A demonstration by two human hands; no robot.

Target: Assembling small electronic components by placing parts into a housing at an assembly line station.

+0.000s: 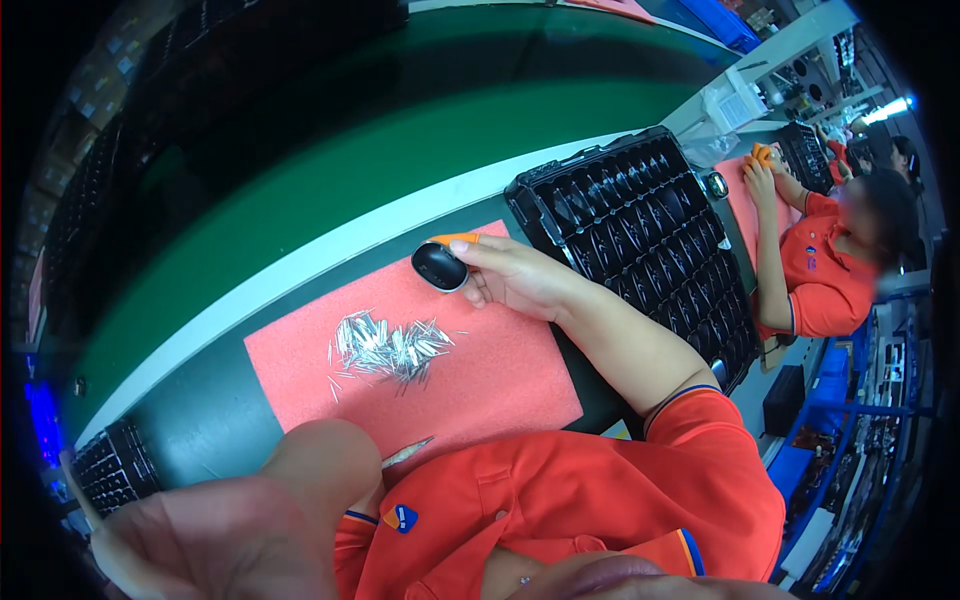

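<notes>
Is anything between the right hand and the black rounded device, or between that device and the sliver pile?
Nothing visible: the right hand grips the black rounded device, and only bare pink mat shows between it and the sliver pile.

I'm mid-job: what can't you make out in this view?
Head view:
Left hand: blurred, partly cut off by the lower edge.
Black device: far side, turned away from the camera.
Right hand: some fingers partly hidden behind the device.
Slender pieces: too small and heaped to count.

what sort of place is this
Likely a factory assembly line: there's a long green belt-like surface, a black compartmented tray and a similarly dressed co-worker off to the right.
</notes>
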